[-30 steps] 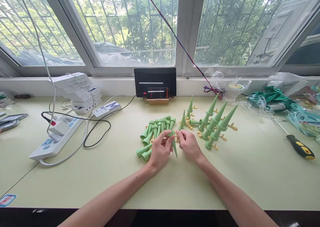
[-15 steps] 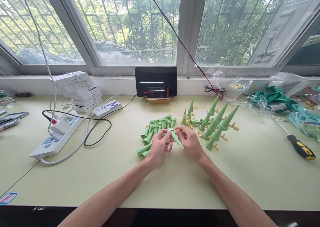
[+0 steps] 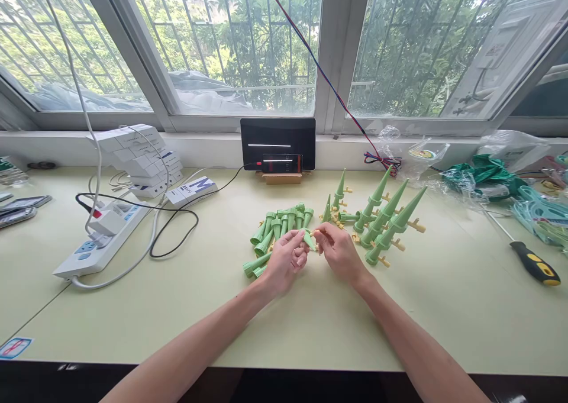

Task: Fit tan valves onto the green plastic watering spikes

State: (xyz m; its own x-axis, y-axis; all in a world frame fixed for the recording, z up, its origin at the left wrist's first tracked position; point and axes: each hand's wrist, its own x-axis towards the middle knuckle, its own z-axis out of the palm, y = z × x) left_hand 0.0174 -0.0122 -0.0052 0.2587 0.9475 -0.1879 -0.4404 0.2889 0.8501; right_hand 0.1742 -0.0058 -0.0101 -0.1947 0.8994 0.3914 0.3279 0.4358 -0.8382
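Note:
A green plastic watering spike (image 3: 309,241) is held in my left hand (image 3: 285,261), its point angled down and to the right. My right hand (image 3: 338,250) has its thumb and forefinger pinched on a small yellow valve (image 3: 316,233) at the spike's side; the fingers partly cover it. Beyond my left hand lies a pile of green ribbed tube pieces (image 3: 276,228). To the right of my right hand stand several spikes fitted with yellow valves (image 3: 385,222), stacked one into another. A few small yellow parts (image 3: 355,237) lie beside them.
A black tablet (image 3: 277,134) with a phone (image 3: 282,163) before it leans at the windowsill. On the left are a power strip (image 3: 80,265), cables and stacked white boxes (image 3: 142,154). A screwdriver (image 3: 535,263) and plastic bags (image 3: 483,175) lie at right.
The spike in my left hand has turned, so its tip now looks shorter and lies further up and left. My right hand has shifted slightly, its fingers pinched more tightly at the valve.

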